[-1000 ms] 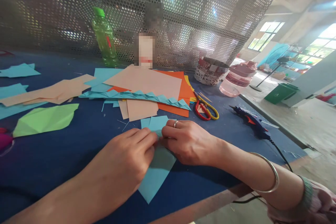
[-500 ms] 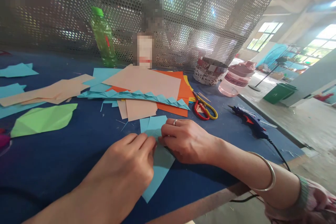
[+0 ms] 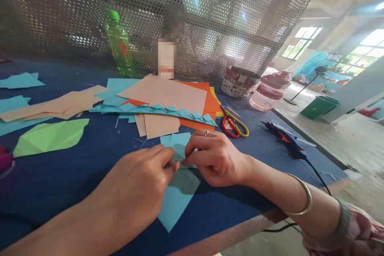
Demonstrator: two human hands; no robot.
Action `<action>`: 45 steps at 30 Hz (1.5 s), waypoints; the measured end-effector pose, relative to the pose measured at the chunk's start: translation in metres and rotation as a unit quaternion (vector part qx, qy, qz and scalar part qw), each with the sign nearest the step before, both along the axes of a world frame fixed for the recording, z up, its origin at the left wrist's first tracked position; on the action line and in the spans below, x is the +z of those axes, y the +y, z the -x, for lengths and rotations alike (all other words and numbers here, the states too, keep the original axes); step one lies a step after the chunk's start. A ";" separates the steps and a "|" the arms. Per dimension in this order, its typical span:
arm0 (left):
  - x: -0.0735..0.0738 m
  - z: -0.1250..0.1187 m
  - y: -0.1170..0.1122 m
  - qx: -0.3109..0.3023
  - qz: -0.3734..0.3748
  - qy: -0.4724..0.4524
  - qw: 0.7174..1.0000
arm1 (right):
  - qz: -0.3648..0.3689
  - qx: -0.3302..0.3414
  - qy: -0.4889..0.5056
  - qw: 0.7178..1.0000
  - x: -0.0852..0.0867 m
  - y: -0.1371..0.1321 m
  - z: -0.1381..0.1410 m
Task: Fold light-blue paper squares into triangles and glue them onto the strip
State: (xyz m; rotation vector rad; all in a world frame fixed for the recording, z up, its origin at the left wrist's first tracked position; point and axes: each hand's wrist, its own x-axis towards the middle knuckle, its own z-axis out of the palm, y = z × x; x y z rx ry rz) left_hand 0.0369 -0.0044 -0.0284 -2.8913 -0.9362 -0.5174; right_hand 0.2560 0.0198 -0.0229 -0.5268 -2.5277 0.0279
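A sky-blue paper sheet (image 3: 177, 202) lies folded on the table in front of me, its lower point aimed at the table's near edge. My left hand (image 3: 135, 184) pinches its folded middle from the left. My right hand (image 3: 216, 159), with a ring on one finger, pinches the same fold from the right, and their fingertips nearly meet. Part of the sheet is hidden under my fingers. Just beyond lie a pleated blue paper strip (image 3: 150, 109) and stacked peach and orange paper sheets (image 3: 163, 96).
Red-handled scissors (image 3: 231, 126) and a blue hot glue gun (image 3: 283, 138) lie right of the paper. A green bottle (image 3: 118, 44) stands against a perforated metal screen (image 3: 210, 20). Green paper (image 3: 49, 138) and blue scraps lie left. The navy table covering (image 3: 75, 196) ends at a near edge.
My right hand has lifted and curled from lying flat into a pinch on the fold. The blue paper's middle now stands slightly raised between my fingers.
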 end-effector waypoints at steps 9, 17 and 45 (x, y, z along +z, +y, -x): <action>0.003 0.005 0.006 -0.008 0.088 -0.031 0.996 | 0.123 0.083 -0.016 0.989 0.006 0.003 -0.001; -0.003 0.007 0.006 -0.002 0.086 -0.025 0.996 | 0.138 -0.027 0.030 0.990 0.002 0.002 0.002; -0.001 0.008 0.024 0.154 0.279 -0.206 0.925 | 0.305 -0.153 0.113 0.933 -0.006 -0.003 0.014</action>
